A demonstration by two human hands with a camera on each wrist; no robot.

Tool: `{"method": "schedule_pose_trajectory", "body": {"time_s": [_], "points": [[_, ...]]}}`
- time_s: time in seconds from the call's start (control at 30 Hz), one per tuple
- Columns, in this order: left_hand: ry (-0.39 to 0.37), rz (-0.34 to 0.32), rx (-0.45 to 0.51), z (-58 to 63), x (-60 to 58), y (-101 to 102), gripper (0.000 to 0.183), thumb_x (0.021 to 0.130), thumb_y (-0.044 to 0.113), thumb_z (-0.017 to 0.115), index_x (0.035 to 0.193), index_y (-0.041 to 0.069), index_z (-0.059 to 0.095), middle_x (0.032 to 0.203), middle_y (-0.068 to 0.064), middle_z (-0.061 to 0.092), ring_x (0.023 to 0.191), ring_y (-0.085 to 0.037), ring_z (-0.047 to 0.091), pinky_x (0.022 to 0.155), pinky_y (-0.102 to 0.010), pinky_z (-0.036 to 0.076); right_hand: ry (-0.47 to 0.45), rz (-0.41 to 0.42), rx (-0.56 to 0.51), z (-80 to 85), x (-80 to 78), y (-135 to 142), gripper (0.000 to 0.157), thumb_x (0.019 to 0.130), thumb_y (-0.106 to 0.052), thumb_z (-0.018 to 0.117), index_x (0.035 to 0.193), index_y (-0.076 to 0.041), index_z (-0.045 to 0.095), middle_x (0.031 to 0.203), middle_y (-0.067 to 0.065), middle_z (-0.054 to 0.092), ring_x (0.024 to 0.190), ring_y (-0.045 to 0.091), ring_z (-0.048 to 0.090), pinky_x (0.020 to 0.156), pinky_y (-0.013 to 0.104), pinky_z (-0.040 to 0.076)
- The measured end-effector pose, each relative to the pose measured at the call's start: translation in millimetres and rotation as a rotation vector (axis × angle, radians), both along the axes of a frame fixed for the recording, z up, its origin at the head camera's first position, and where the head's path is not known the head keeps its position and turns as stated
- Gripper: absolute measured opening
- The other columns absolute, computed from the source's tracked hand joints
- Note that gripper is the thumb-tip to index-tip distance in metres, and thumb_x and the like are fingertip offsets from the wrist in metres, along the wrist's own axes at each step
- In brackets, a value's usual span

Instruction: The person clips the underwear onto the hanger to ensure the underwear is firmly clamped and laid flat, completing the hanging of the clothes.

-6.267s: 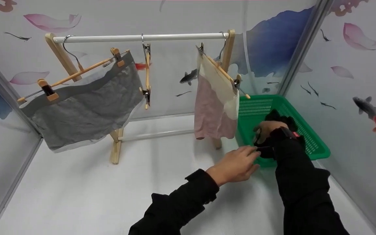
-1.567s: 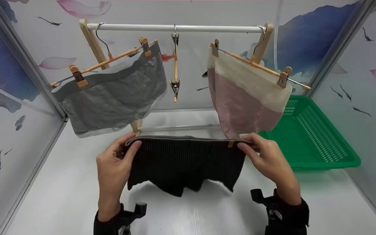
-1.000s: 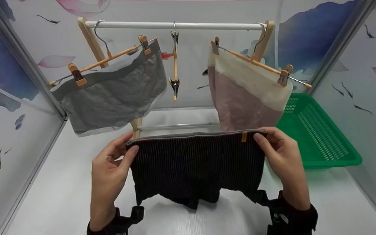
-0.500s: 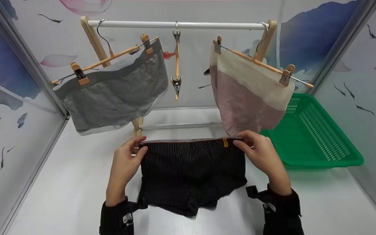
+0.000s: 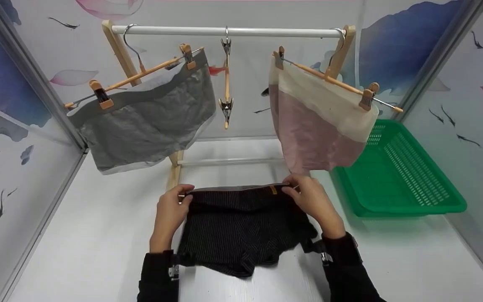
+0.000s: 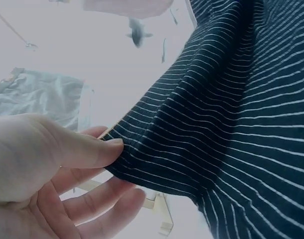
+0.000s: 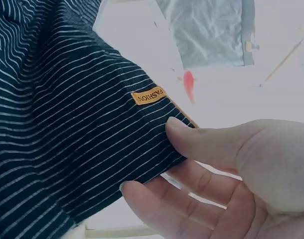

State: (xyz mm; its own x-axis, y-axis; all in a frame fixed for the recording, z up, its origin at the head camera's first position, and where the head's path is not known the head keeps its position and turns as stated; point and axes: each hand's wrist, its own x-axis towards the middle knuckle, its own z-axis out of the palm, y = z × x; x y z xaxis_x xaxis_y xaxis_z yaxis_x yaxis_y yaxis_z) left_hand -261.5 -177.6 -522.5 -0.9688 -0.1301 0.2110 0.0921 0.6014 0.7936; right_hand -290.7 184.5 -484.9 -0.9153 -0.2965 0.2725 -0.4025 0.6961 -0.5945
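A pair of black boxer shorts (image 5: 233, 235) with thin white stripes is spread out low over the white table in the head view. My left hand (image 5: 173, 214) pinches the left end of its waistband between thumb and fingers; the left wrist view shows the thumb on the striped cloth (image 6: 192, 109). At the other end my right hand (image 5: 315, 203) pinches the waistband corner, beside a small yellow label (image 7: 148, 95) reading FASHION. The lower part of the shorts drapes down toward me, its hem folded and uneven.
Behind the shorts stands a rack with a white rail (image 5: 258, 32). Grey shorts (image 5: 149, 121) hang clipped at left, pink and cream shorts (image 5: 317, 130) at right. Between them hangs a clip hanger (image 5: 226, 84) without cloth. A green basket (image 5: 409, 205) sits at right.
The black shorts came out of the green basket and were stretched between both hands. Over the last half second the waistband has lowered, and the right hand has moved left, closer to the left hand.
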Motion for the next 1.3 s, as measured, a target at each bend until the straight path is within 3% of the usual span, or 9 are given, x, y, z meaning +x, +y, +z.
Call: {"method": "schedule_pose_trajectory", "body": {"time_s": [0.33, 0.57, 0.7, 0.83, 0.93, 1.07, 1.17, 1.3], "points": [[-0.036, 0.017, -0.024, -13.1, -3.1, -1.0, 0.021, 0.094, -0.001, 0.067, 0.114, 0.001, 0.073, 0.103, -0.012, 0.073, 0.091, -0.028, 0.071, 0.083, -0.048, 0.054, 0.003, -0.059, 0.027, -24.1, -11.5, -1.4, 0.014, 0.091, -0.007, 0.075, 0.103, -0.001, 0.071, 0.097, 0.014, 0.072, 0.089, 0.035, 0.069, 0.08, 0.052, 0.054], [-0.02, 0.028, -0.105, -19.8, -4.6, 0.2, 0.024, 0.093, 0.0, 0.067, 0.116, -0.001, 0.071, 0.109, -0.017, 0.07, 0.096, -0.033, 0.068, 0.085, -0.051, 0.053, -0.018, -0.073, 0.037, -29.8, -14.4, 1.2, 0.021, 0.091, -0.003, 0.074, 0.11, 0.004, 0.069, 0.1, 0.02, 0.072, 0.091, 0.037, 0.069, 0.082, 0.053, 0.054], [0.066, 0.048, -0.17, -7.1, 0.5, 4.9, 0.03, 0.091, 0.001, 0.07, 0.121, -0.003, 0.068, 0.114, -0.021, 0.067, 0.102, -0.038, 0.064, 0.088, -0.052, 0.05, -0.041, -0.098, 0.045, -19.4, -9.5, 3.0, 0.033, 0.09, -0.002, 0.074, 0.122, 0.007, 0.066, 0.107, 0.023, 0.072, 0.096, 0.038, 0.07, 0.086, 0.054, 0.054], [0.11, -0.028, -0.191, 15.3, 8.1, 13.6, 0.038, 0.091, 0.006, 0.074, 0.126, -0.004, 0.064, 0.116, -0.021, 0.066, 0.107, -0.038, 0.063, 0.092, -0.052, 0.049, -0.008, 0.004, 0.068, -4.8, -4.3, 0.7, 0.037, 0.09, -0.008, 0.077, 0.123, 0.005, 0.068, 0.113, 0.02, 0.072, 0.101, 0.036, 0.07, 0.089, 0.052, 0.054], [0.048, -0.145, -0.243, 27.4, 15.1, 22.9, 0.047, 0.09, 0.014, 0.078, 0.131, -0.004, 0.062, 0.123, -0.022, 0.063, 0.117, -0.039, 0.059, 0.099, -0.052, 0.047, -0.022, 0.17, 0.111, -2.6, -4.3, -2.5, 0.04, 0.09, -0.013, 0.077, 0.126, 0.003, 0.068, 0.121, 0.017, 0.07, 0.112, 0.035, 0.067, 0.096, 0.048, 0.051], [-0.106, -0.269, -0.331, 23.9, 19.8, 36.4, 0.069, 0.084, 0.026, 0.086, 0.138, -0.004, 0.056, 0.133, -0.024, 0.057, 0.126, -0.042, 0.05, 0.105, -0.053, 0.042, -0.064, 0.336, 0.177, -15.6, -7.9, -4.2, 0.048, 0.089, -0.013, 0.078, 0.131, 0.004, 0.063, 0.127, 0.018, 0.066, 0.12, 0.035, 0.061, 0.103, 0.048, 0.046], [-0.224, -0.312, -0.374, 13.3, 20.6, 43.9, 0.084, 0.078, 0.031, 0.09, 0.143, -0.004, 0.052, 0.139, -0.026, 0.051, 0.131, -0.045, 0.045, 0.107, -0.055, 0.041, -0.105, 0.361, 0.243, -27.5, -8.8, -3.9, 0.052, 0.087, -0.012, 0.08, 0.134, 0.004, 0.062, 0.129, 0.018, 0.064, 0.121, 0.036, 0.06, 0.104, 0.049, 0.045], [-0.29, -0.335, -0.399, 1.7, 21.5, 48.5, 0.091, 0.073, 0.032, 0.093, 0.144, -0.004, 0.049, 0.143, -0.029, 0.045, 0.132, -0.048, 0.041, 0.105, -0.058, 0.041, -0.219, 0.342, 0.311, -34.9, -7.9, -4.1, 0.06, 0.086, -0.013, 0.082, 0.139, 0.003, 0.058, 0.138, 0.02, 0.059, 0.128, 0.039, 0.054, 0.108, 0.05, 0.041]]}}
